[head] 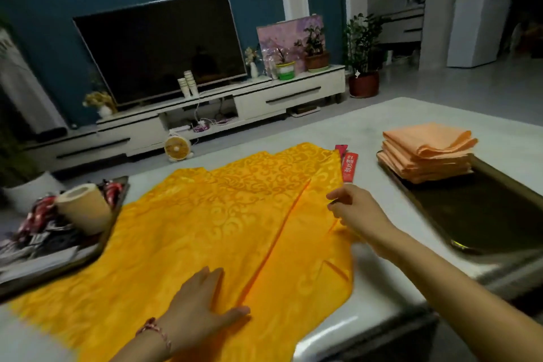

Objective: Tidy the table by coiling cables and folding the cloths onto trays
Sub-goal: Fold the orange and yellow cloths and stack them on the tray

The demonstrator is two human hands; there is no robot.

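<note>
Yellow cloth (191, 229) lies spread across the bench (376, 303), with one flap already turned in along its right side. The fold line (276, 241) is long and straight, running from just beside the left hand (202, 300) away and to the right, towards the far edge. The left hand lies flat on the cloth with fingers straight, pinning it at the near end of that line. The right hand (355, 214) is at the cloth's right border with fingers bent towards the flap; motion blur prevents confirming whether they pinch it. A tray (493, 214) stands to the right, well apart from the cloth, carrying a stack of folded orange cloths (429, 156) at its far end. Judgement: folding is part done, and the right hand is nearer both the free edge and the tray.
</note>
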